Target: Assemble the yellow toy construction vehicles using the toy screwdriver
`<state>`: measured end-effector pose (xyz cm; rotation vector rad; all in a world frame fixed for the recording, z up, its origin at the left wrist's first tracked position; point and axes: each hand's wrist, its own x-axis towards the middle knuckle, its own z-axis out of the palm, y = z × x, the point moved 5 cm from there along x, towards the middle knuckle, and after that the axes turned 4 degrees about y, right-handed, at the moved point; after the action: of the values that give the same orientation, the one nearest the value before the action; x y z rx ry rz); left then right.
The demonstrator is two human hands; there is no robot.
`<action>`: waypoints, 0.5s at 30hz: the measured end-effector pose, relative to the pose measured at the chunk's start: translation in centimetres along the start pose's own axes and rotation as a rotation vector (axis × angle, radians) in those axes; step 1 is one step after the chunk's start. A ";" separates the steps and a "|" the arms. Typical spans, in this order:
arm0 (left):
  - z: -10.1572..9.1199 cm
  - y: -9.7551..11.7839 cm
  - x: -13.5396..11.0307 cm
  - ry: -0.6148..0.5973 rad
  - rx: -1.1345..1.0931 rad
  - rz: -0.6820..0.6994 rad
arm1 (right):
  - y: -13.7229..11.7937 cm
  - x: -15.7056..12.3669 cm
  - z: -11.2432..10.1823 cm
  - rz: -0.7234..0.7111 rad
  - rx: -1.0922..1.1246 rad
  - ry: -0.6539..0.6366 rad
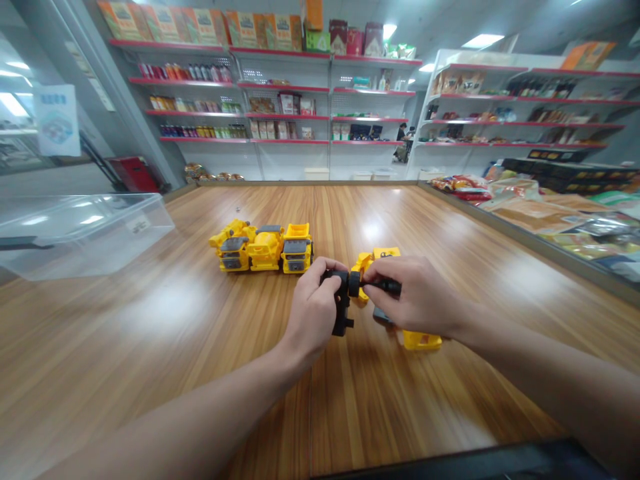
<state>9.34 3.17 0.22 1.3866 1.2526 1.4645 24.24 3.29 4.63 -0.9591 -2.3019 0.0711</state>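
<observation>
My left hand (pixel 311 310) is closed around a black toy truck chassis (pixel 341 320), tipped on its side, with a black wheel (pixel 355 284) facing right. My right hand (pixel 423 293) grips a small black screwdriver (pixel 388 285), its tip pointing left at the wheel; whether it touches is too small to tell. Behind and below my right hand lie loose yellow toy parts, among them a yellow piece (pixel 387 253) and a yellow truck bed (pixel 423 341), partly covered by the hand. A dark grey part (pixel 382 316) sits between them.
Three yellow toy trucks stand in a row left of centre: a crane-like one (pixel 233 247), a mixer (pixel 267 248) and a dump truck (pixel 297 249). A clear plastic bin (pixel 100 230) occupies the table's left edge. Packaged goods (pixel 545 207) lie beyond the right edge; stocked shelves (pixel 280 90) stand behind.
</observation>
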 end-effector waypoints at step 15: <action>0.0 -0.3 0.0 -0.011 -0.011 0.025 | 0.0 0.0 0.7 -0.054 -0.113 -0.104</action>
<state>9.29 3.29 -0.08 1.4062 1.2228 1.4762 23.83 3.43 4.07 -0.9694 -2.4484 -0.0328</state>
